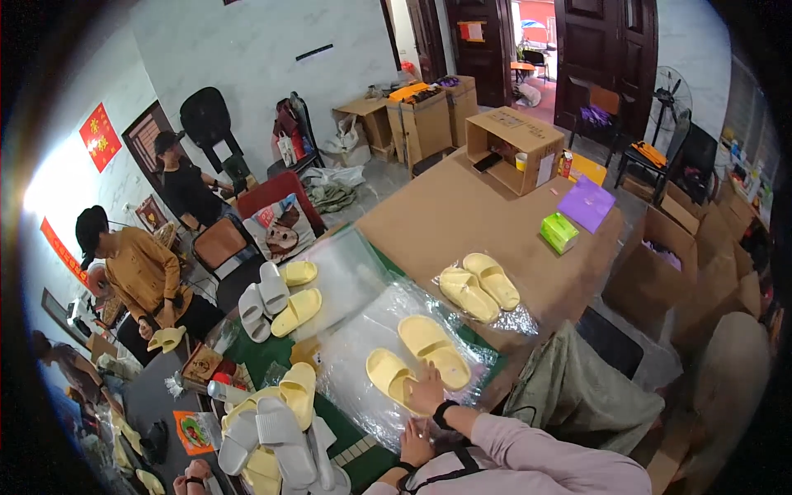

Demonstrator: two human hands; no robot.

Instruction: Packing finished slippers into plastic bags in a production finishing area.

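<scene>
In front of me a pair of pale yellow slippers (426, 342) lies on a stack of clear plastic bags (346, 355). My right hand (425, 389), with a black wristband, rests at the heel end of the pair, its fingers stretched out against the left slipper. Just below it, my left hand (416, 442) is at the near edge of the plastic, its fingers bent around that edge. Ahead to the right, another yellow pair (478, 287) sits in a clear bag. Grey slippers (273, 287) lie beside yellow ones (297, 312) further left.
A heap of grey and yellow slippers (285, 437) stands at my left. An open carton (528, 153), a purple packet (586, 202) and a green tissue pack (559, 233) stand on the far table. A grey-green sack (577, 388) is at my right. Co-workers (148, 268) stand left; another person's hand (196, 472) is nearby.
</scene>
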